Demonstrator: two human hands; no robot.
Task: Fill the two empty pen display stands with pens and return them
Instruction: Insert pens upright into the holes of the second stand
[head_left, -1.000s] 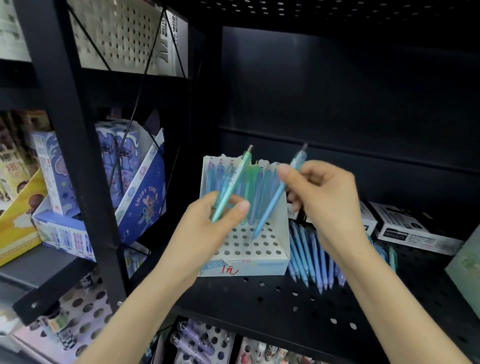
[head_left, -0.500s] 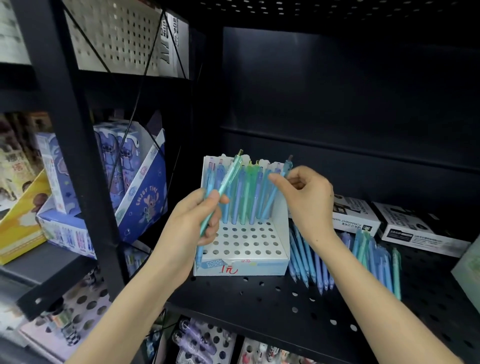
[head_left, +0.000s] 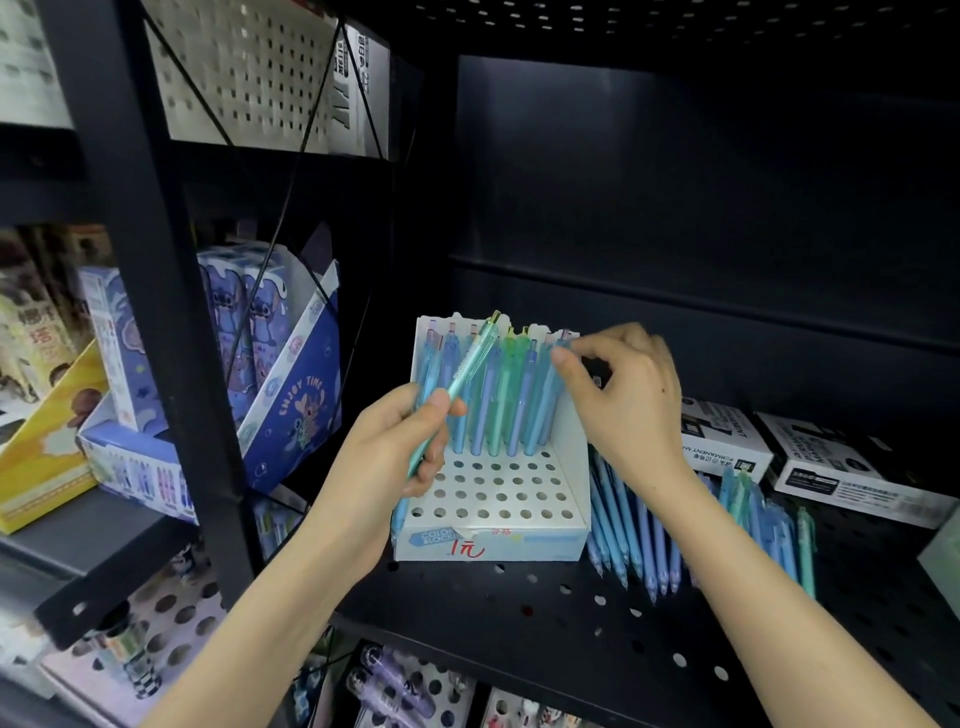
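Note:
A white pen display stand (head_left: 498, 499) with a perforated floor stands on the black shelf (head_left: 571, 618). Its back row holds several blue and green pens; the front rows of holes are bare. My left hand (head_left: 395, 457) grips a teal pen (head_left: 470, 364) slanted in front of the stand's left side. My right hand (head_left: 623, 400) pinches the top of a blue pen (head_left: 545, 405) standing at the right end of the back row. A pile of loose blue and teal pens (head_left: 649, 540) lies right of the stand.
White marker boxes (head_left: 722, 447) lie behind the loose pens. A black upright post (head_left: 171, 312) divides this bay from the left one, which holds blue cartoon boxes (head_left: 291, 389) and a yellow box (head_left: 41, 467). More stock sits on the shelf below.
My right hand lowered its blue pen from mid-air into the right end of the stand's back row. My left hand dropped slightly with the teal pen still in it.

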